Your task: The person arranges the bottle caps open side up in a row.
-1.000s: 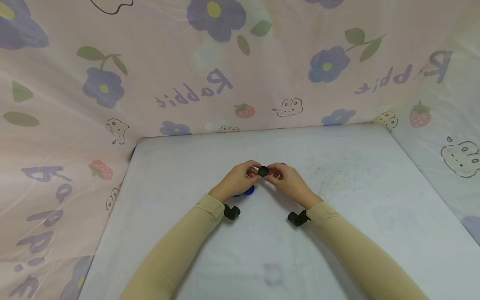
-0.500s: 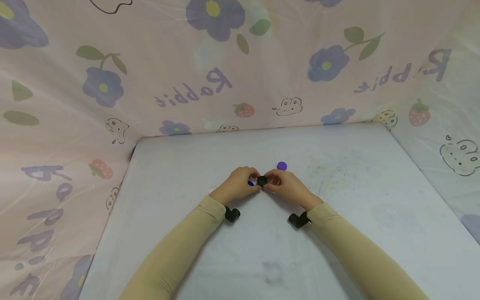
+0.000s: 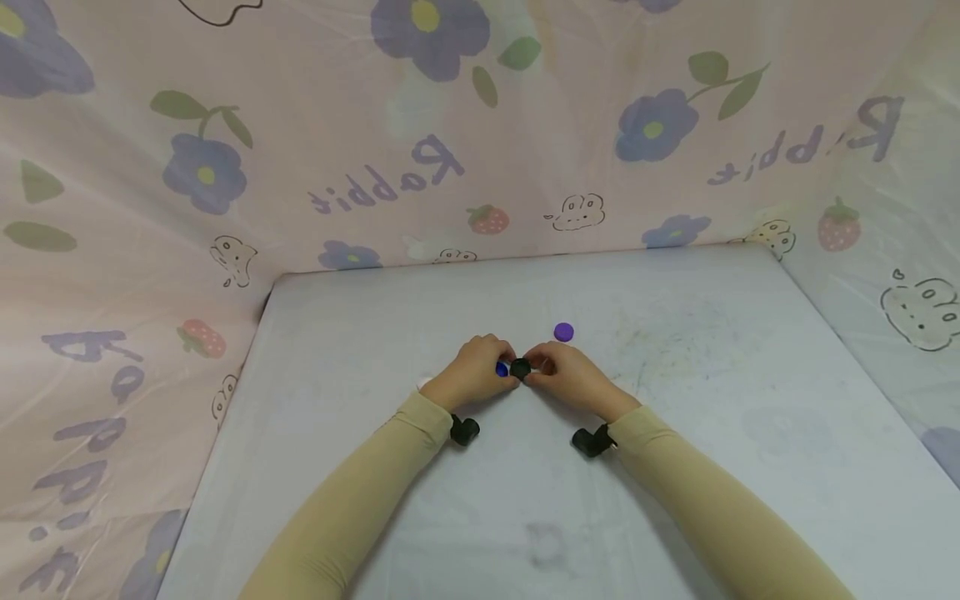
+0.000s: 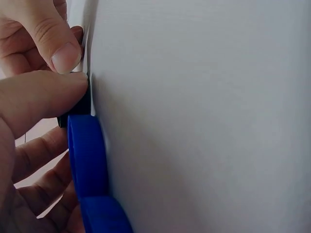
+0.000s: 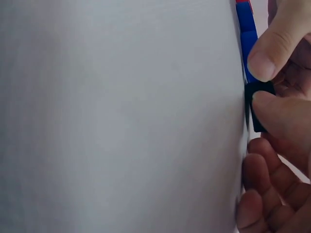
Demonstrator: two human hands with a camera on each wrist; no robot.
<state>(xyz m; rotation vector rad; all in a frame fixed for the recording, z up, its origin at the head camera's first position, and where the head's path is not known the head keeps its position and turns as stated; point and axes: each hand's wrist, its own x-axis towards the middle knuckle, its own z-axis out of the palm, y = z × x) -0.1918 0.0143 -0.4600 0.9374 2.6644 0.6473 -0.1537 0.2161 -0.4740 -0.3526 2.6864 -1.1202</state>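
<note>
In the head view, a black bottle cap is pinched between my left hand and my right hand, low at the table's surface. The left thumb lies against it in the left wrist view, and the right thumb presses it in the right wrist view. Right beside the black cap, in line with it, is a ribbed blue bottle cap, partly under my left hand. A second blue cap adjoins the first. A bit of red shows past the blue ones.
A purple cap lies behind my right hand on the white table. Something small and white peeks out by my left wrist, mostly hidden. Patterned cloth hangs around the table's back and sides.
Both hands have come nearer and down to the table with the black cap, now beside the blue cap. The purple cap has come into full view as the right hand moved off it.
</note>
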